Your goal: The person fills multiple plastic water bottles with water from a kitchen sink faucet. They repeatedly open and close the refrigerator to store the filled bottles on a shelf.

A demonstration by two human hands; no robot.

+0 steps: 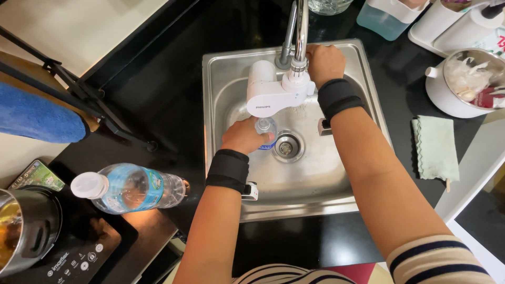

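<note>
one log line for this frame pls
left hand: holds small bottle under filter | right hand: on faucet | over sink

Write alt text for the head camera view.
Over a steel sink, the left hand holds a small clear bottle under a white faucet filter, while the right hand grips the faucet. A capped water bottle lies on the black counter.

Black counter (158, 100) – steel sink (368, 79) set in; capped water bottle (129, 188), green cloth (434, 148), white pot (452, 100) on top.

Faucet filter (273, 94) over sink (321, 173) basin
</note>
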